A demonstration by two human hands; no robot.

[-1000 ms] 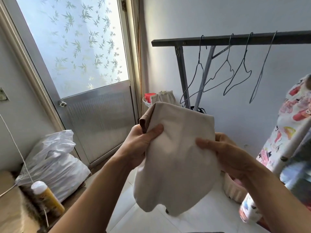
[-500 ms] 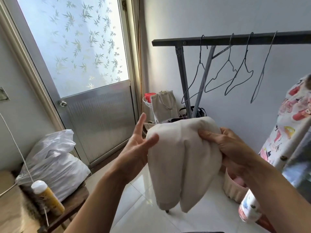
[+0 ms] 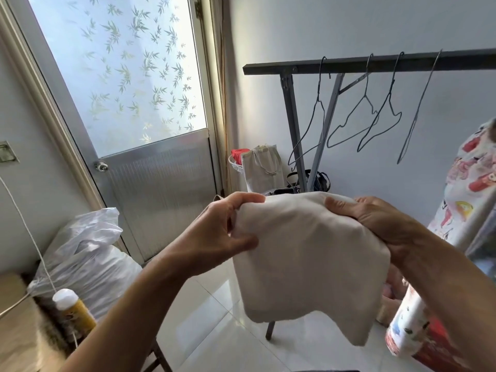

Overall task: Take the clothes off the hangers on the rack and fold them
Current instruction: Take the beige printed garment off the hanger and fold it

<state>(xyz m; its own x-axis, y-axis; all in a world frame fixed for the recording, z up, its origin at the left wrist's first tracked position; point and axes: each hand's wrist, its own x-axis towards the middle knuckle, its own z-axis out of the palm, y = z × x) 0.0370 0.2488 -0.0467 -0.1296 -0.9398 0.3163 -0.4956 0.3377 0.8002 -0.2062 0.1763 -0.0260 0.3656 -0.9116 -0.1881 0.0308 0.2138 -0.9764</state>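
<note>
A cream cloth garment (image 3: 308,259), folded over, hangs in mid-air between my hands in front of me. My left hand (image 3: 222,232) grips its upper left edge with curled fingers and thumb. My right hand (image 3: 375,224) grips the upper right corner. Behind it the dark rack bar (image 3: 349,64) runs across the wall, with several bare wire hangers (image 3: 357,122) on it. A floral patterned garment (image 3: 467,183) hangs at the far right, partly cut off by the frame.
A glass door (image 3: 128,103) stands at the left. A white plastic sack (image 3: 86,259) and a yellow bottle (image 3: 73,310) sit at lower left. A canvas tote bag (image 3: 264,167) and a basket stand in the corner. White floor tiles (image 3: 214,331) lie below.
The cloth dropped lower and was doubled over. My left hand briefly let go with fingers spread, then took hold of the upper left edge again; the cloth now spreads wider between both hands.
</note>
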